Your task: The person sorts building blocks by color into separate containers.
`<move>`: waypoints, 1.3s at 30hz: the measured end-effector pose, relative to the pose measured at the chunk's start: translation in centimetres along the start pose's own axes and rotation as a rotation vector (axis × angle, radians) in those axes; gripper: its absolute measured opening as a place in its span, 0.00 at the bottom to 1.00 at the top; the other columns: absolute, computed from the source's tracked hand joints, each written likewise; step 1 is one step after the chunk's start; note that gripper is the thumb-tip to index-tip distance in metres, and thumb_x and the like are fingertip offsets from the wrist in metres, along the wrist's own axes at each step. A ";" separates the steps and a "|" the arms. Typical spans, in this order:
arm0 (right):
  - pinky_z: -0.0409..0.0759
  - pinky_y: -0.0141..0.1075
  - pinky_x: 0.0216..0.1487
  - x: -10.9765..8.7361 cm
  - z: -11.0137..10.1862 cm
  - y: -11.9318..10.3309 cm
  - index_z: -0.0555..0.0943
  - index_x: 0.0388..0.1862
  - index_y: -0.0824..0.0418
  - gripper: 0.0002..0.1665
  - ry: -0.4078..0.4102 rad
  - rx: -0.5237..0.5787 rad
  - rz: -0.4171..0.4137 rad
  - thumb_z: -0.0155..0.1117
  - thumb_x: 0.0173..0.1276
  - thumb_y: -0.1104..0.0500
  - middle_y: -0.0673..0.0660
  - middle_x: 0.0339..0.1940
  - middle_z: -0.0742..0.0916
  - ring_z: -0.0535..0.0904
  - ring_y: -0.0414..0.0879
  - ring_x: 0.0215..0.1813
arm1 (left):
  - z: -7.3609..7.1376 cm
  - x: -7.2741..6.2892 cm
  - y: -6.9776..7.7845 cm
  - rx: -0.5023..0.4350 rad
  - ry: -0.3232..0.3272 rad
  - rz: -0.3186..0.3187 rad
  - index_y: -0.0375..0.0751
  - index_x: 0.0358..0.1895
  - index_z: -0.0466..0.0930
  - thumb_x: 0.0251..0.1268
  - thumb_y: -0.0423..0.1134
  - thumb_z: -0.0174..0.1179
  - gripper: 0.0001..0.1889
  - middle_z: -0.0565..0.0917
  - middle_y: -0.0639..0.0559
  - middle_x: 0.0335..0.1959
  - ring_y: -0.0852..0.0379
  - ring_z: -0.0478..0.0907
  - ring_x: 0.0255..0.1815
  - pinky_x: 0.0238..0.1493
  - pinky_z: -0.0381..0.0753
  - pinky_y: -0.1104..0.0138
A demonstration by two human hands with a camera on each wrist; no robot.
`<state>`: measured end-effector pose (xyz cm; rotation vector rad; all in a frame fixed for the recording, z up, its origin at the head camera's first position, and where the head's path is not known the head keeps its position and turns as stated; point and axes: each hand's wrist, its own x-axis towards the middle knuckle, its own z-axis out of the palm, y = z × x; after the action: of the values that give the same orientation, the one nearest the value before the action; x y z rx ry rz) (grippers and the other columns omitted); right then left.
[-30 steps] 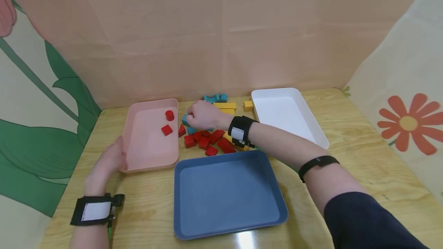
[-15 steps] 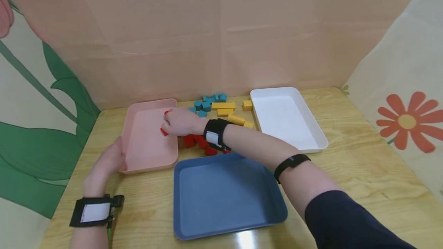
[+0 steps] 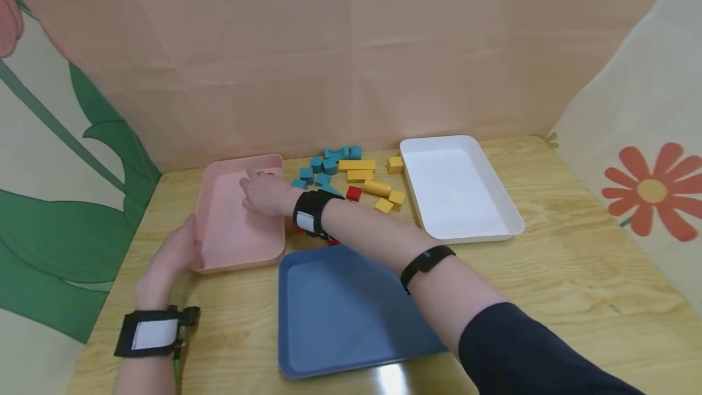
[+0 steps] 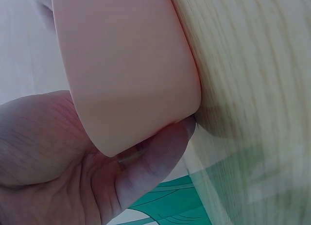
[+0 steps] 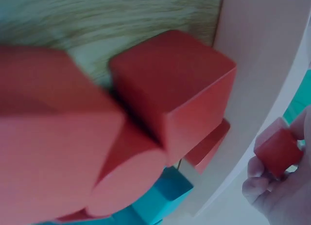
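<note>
Near the dark-navy fabric sleeve (image 3: 523, 352) sits a slim black band (image 3: 426, 263); beyond, a broad black wrist strap (image 3: 320, 203) with white rectangular patch (image 3: 305, 221). Well left of the sleeve, a matching strap (image 3: 125, 334) bears a small black device (image 3: 191, 316).

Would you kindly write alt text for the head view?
A person's right hand reaches over a pink tray while the left hand holds its side. Between it and a white tray, red, blue and yellow blocks lie on a wooden table; a blue tray sits nearer.
</note>
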<state>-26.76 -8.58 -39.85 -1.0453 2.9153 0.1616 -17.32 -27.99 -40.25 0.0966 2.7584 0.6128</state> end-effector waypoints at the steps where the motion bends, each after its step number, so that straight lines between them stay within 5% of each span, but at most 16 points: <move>1: 0.70 0.35 0.48 0.1 0.0 -0.1 0.66 0.57 0.58 0.25 0.003 -0.009 -0.001 0.38 0.68 0.46 0.55 0.54 0.70 0.69 0.45 0.49 | 0.0 0.0 0.1 -0.004 -0.001 -0.002 0.25 0.65 0.38 0.56 0.24 0.47 0.35 0.67 0.29 0.48 0.43 0.69 0.37 0.28 0.70 0.63; 8: 0.68 0.40 0.52 0.5 0.1 -0.5 0.53 0.68 0.52 0.30 0.012 -0.049 -0.003 0.37 0.70 0.46 0.57 0.63 0.62 0.59 0.48 0.61 | -0.1 -0.1 0.3 -0.030 -0.013 -0.027 0.27 0.66 0.36 0.56 0.24 0.48 0.38 0.65 0.27 0.52 0.42 0.69 0.38 0.27 0.72 0.64; 12: 0.51 0.52 0.62 0.2 -0.1 -0.2 0.34 0.70 0.45 0.43 -0.001 -0.068 0.021 0.35 0.63 0.32 0.55 0.71 0.45 0.32 0.51 0.70 | -0.1 -0.1 0.2 -0.023 -0.003 -0.013 0.27 0.66 0.38 0.56 0.24 0.48 0.36 0.68 0.29 0.48 0.43 0.70 0.36 0.26 0.70 0.64; 15: 0.40 0.55 0.63 -0.1 -0.1 0.2 0.31 0.70 0.45 0.49 0.006 -0.050 0.019 0.34 0.57 0.26 0.54 0.71 0.39 0.23 0.51 0.68 | -0.1 -0.1 0.1 -0.015 -0.004 -0.011 0.27 0.66 0.38 0.55 0.24 0.48 0.37 0.67 0.29 0.48 0.43 0.69 0.37 0.27 0.70 0.64; 31: 0.34 0.52 0.63 -4.1 0.5 3.7 0.39 0.71 0.46 0.52 -0.012 0.021 -0.036 0.33 0.53 0.23 0.53 0.71 0.45 0.30 0.50 0.69 | 0.0 0.0 0.0 -0.004 -0.020 -0.009 0.24 0.65 0.34 0.59 0.25 0.44 0.35 0.60 0.24 0.56 0.41 0.67 0.41 0.28 0.69 0.63; 39: 0.36 0.54 0.63 -6.5 0.7 4.9 0.41 0.71 0.49 0.51 -0.049 0.065 -0.079 0.32 0.55 0.24 0.56 0.71 0.44 0.30 0.51 0.69 | 0.1 0.0 0.0 -0.001 0.001 0.019 0.24 0.65 0.39 0.57 0.24 0.46 0.34 0.67 0.28 0.48 0.43 0.69 0.36 0.26 0.69 0.64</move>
<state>-24.86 -0.70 -39.67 -1.1273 2.8104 0.0875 -17.28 -27.94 -40.32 0.1227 2.7618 0.6187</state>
